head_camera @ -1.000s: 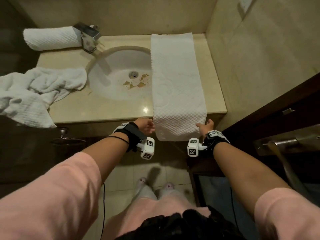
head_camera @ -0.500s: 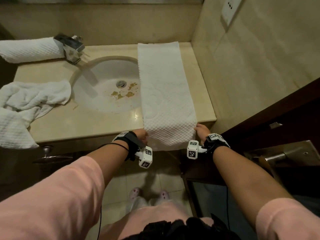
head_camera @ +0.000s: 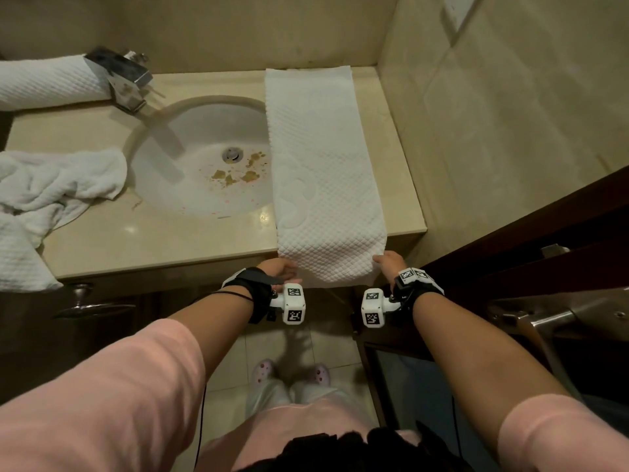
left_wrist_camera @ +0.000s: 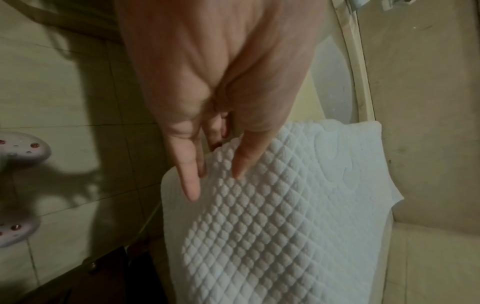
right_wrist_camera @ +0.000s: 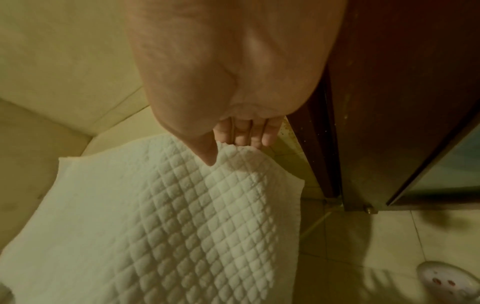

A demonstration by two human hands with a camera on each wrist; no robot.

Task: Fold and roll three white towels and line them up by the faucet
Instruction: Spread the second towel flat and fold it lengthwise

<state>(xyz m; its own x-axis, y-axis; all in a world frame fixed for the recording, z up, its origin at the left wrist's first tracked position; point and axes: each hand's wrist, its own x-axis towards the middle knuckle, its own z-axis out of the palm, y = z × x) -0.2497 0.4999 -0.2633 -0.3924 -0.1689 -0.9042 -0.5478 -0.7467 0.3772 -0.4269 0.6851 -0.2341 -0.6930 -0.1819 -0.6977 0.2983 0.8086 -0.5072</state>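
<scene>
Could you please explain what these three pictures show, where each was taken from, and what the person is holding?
There is no machine here, only a person wearing three cameras. The big picture comes from a camera on the head, looking down at a bathroom counter. The other two come from cameras strapped to each wrist, looking along the fingers. The white cubes with black patterns sit on those wrist straps.

A long folded towel lies on the counter, right of the sink, its near end hanging over the front edge. The left hand and right hand each pinch a near corner of it. One rolled towel already lies by the faucet; a crumpled towel waits at the left.
</scene>
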